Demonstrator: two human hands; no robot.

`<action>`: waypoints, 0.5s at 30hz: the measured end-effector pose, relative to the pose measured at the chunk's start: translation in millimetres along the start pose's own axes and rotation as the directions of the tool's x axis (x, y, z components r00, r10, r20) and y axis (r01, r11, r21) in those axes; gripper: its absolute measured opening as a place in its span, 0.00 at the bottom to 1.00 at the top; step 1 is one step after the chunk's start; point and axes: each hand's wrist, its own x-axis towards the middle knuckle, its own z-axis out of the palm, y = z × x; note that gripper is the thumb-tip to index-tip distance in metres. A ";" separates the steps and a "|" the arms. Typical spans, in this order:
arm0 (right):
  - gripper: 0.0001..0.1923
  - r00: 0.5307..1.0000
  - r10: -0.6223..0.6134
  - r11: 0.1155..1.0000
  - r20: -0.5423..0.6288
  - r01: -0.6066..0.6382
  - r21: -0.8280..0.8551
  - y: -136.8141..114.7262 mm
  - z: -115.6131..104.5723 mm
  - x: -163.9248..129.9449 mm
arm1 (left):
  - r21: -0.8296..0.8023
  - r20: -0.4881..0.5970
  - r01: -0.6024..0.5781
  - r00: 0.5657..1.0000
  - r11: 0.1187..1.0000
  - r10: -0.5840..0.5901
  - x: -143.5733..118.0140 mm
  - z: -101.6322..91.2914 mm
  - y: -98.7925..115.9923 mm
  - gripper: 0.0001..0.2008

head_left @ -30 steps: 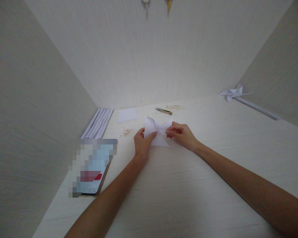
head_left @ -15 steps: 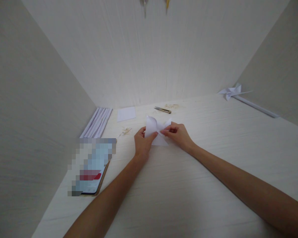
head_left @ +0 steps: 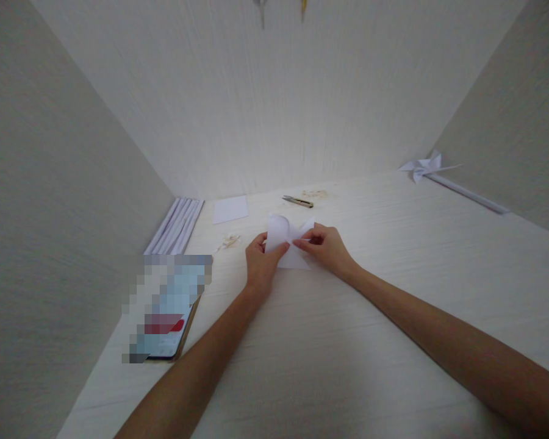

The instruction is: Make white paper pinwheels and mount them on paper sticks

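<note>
A white sheet of folded paper [head_left: 283, 235] lies on the pale table [head_left: 329, 341], its flaps curling up toward the middle. My left hand [head_left: 260, 263] pinches its left side with thumb on top. My right hand [head_left: 326, 247] pinches a flap tip at the paper's centre. Both hands rest low over the table surface.
A phone [head_left: 167, 317] lies at the left edge. A bundle of white paper rolls [head_left: 176, 224] leans by the left wall, with a small white square [head_left: 230, 209] and snips [head_left: 298, 201] behind. A finished paper pinwheel on a stick [head_left: 427, 167] lies far right. Walls enclose three sides.
My right hand has drawn a flap tip leftward toward the paper's centre. The left hand has kept its hold.
</note>
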 end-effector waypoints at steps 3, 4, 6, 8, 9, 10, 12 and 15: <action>0.11 1.000 -0.003 1.000 0.001 0.003 0.000 -1.3 0.7 -0.2 | 0.006 0.010 0.003 1.000 1.000 -0.003 0.0 -0.4 0.3 0.17; 0.10 1.000 -0.006 1.000 0.001 0.006 -0.005 -1.8 0.8 -0.4 | 0.011 0.015 0.004 1.000 1.000 -0.004 -0.1 -0.5 0.7 0.17; 0.09 1.000 -0.014 1.000 -0.008 0.014 -0.028 -3.1 0.9 -0.9 | 0.024 0.015 0.009 1.000 1.000 -0.009 -0.4 -0.5 1.9 0.18; 0.09 0.999 -0.036 0.997 -0.021 0.034 -0.065 -4.4 0.8 -1.7 | 0.034 0.016 0.015 1.000 0.999 -0.016 -1.3 -0.1 3.8 0.18; 0.09 0.998 -0.052 0.995 -0.029 0.049 -0.087 -5.1 0.7 -2.2 | 0.036 0.017 0.019 1.000 0.999 -0.020 -1.9 0.3 4.8 0.18; 0.09 0.997 -0.073 0.992 -0.035 0.068 -0.110 -5.7 0.6 -2.7 | 0.037 0.021 0.021 1.000 0.999 -0.022 -2.6 0.7 5.8 0.18; 0.08 0.992 -0.121 0.981 -0.045 0.112 -0.156 -6.8 0.5 -3.6 | 0.039 0.036 0.019 0.999 0.999 -0.021 -3.4 1.4 6.8 0.18; 0.08 0.978 -0.205 0.955 -0.040 0.190 -0.226 -8.4 1.0 -5.1 | 0.066 0.045 -0.020 0.999 0.998 0.017 -2.5 1.2 5.0 0.18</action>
